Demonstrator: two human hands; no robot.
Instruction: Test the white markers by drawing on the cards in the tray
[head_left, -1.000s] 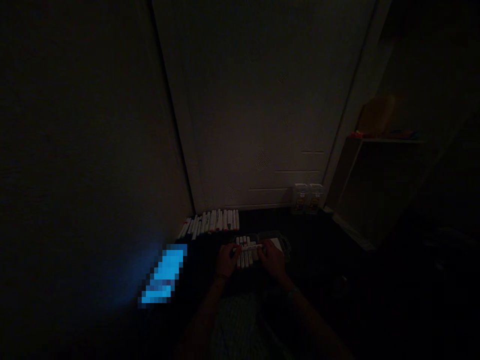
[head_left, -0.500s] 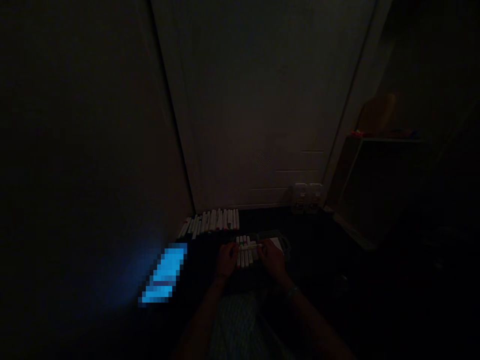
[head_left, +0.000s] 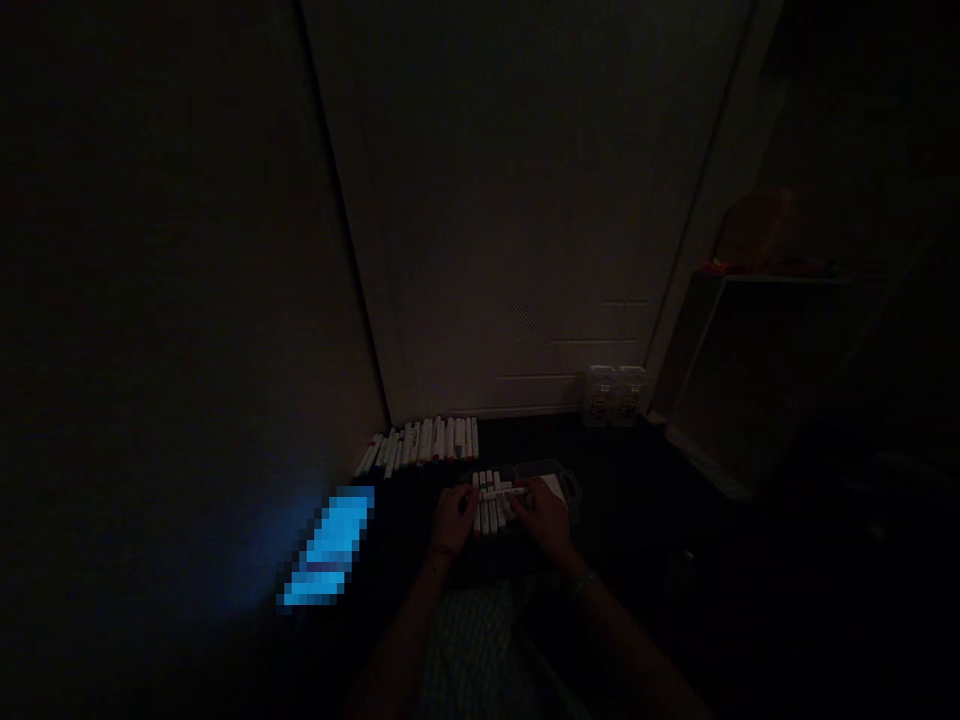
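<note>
A white marker [head_left: 496, 494] lies crosswise over several upright white markers [head_left: 489, 518] in a clear plastic case [head_left: 573, 488]. My left hand [head_left: 454, 515] is closed in a pinch at the marker's left end. On the other side, my right hand [head_left: 546, 515] has its thumb and fingers closed round the right end. The fingertips are dim, and part of the case is hidden under my hands. A white sheet or card [head_left: 553, 486] shows in the case just beyond my right hand.
A row of white markers [head_left: 427, 440] lies at the back left of the dark surface [head_left: 525, 437]. Two clear cases [head_left: 615, 396] stand against the wall panel at back right. A bright blue pixelated patch [head_left: 330, 545] glows at left. A shelf unit [head_left: 701, 350] stands at right.
My right thumb has shifted slightly left and down along the crosswise marker. My left hand and the marker rows stay in nearly the same place.
</note>
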